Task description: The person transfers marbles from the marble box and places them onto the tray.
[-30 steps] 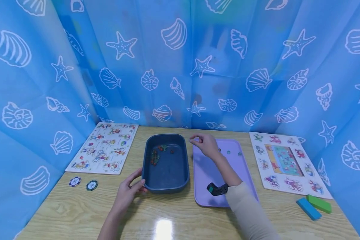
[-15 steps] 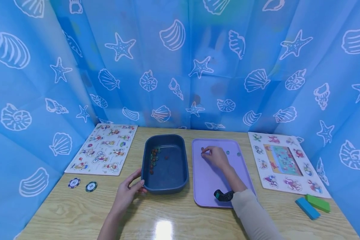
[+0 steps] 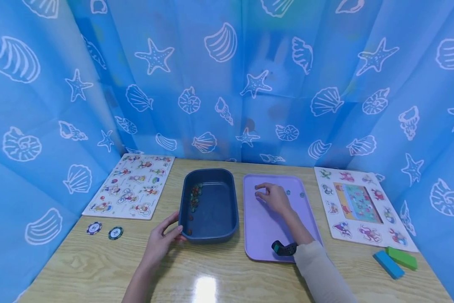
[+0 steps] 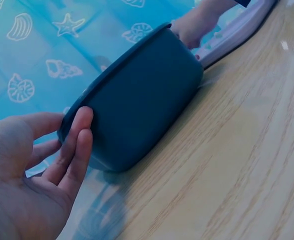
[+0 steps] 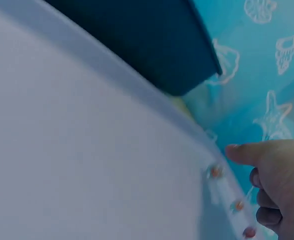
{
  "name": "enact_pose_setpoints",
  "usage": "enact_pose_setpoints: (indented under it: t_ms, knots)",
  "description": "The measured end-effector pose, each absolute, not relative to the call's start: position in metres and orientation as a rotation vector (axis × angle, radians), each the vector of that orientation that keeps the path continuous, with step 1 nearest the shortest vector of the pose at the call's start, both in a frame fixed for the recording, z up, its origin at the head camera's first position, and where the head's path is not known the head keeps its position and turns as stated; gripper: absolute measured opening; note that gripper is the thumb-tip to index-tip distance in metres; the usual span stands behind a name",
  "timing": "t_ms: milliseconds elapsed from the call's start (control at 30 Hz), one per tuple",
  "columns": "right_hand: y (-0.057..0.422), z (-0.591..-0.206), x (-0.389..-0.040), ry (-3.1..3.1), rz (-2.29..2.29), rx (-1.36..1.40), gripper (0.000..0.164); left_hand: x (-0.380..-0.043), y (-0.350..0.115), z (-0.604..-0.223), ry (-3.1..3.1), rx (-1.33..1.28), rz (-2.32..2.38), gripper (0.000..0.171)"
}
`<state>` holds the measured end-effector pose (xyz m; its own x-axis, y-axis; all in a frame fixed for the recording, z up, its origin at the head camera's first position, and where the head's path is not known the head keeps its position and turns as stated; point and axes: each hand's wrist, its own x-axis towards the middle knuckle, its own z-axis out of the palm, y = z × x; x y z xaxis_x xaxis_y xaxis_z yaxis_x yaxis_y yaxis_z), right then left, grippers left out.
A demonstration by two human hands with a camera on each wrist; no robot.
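Fingers [image 3: 265, 185] (R hand [image 3: 277, 198]) now wider apart nr bead [image 5: 215, 171], L hand [image 3: 162, 237] around bin rim [image 3: 211, 240]

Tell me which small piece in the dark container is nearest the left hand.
The reddish piece in the near-left corner of the dark container, by the left hand; the other visible pieces lie farther away.

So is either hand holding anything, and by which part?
The left hand grips the dark tub by its near left corner; the right hand appears to hold nothing.
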<state>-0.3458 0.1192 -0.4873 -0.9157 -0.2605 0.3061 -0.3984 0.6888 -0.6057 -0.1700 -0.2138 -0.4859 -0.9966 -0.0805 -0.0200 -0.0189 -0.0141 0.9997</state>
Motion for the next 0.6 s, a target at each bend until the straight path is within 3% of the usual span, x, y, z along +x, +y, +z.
enact_pose_setpoints:
  t_ms: [367,600]
  knots:
    - [0.048,-0.432,-0.320,-2.537,1.160,0.798,0.019,-0.169,-0.212,-0.485,-2.132,0.099,-2.234,0.048]
    - [-0.008,-0.426,-0.308,-2.679,1.014,1.045,0.018,-0.170,-0.211,-0.485,-2.138,0.119,-2.246,0.047]
